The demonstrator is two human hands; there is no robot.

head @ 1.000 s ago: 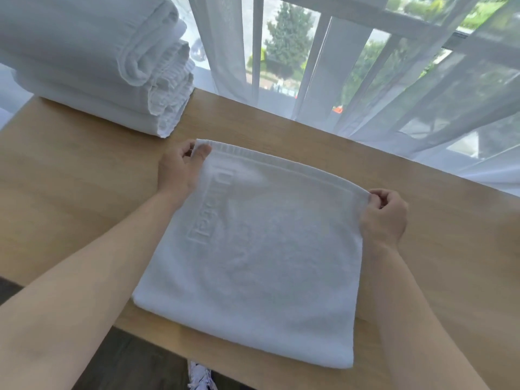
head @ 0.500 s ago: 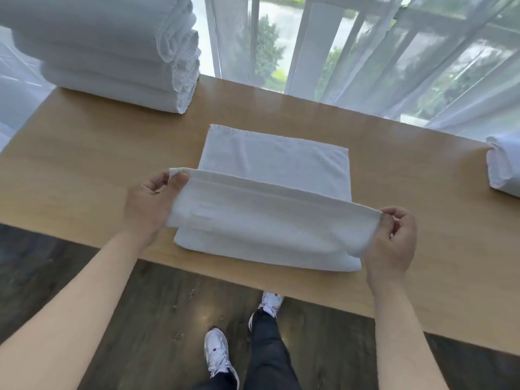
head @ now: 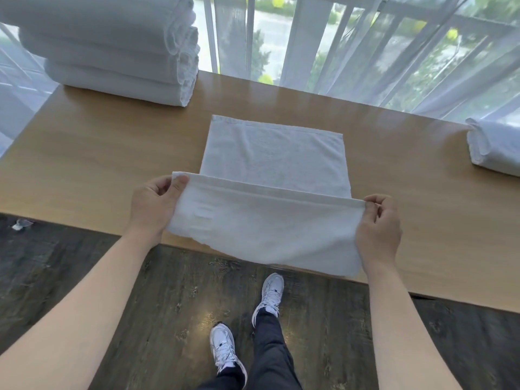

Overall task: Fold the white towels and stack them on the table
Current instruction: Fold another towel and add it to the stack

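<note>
The towel [head: 274,161] lies mid-table [head: 98,164], a folded stack [head: 112,52] behind-left, another towel pile [head: 495,147] at right.

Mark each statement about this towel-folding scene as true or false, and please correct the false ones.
1. Both hands pinch corners of the same towel. True: the left hand and the right hand hold the two ends of the raised edge of the towel being folded.
2. The stack of folded towels stands at the far left of the table. True.
3. The whole towel lies flat on the table. False: its near part is lifted and hangs past the table's front edge.
4. The right end of the table is bare. False: another white towel lies there.
5. The stack touches the towel being folded. False: bare wood separates them.
</note>
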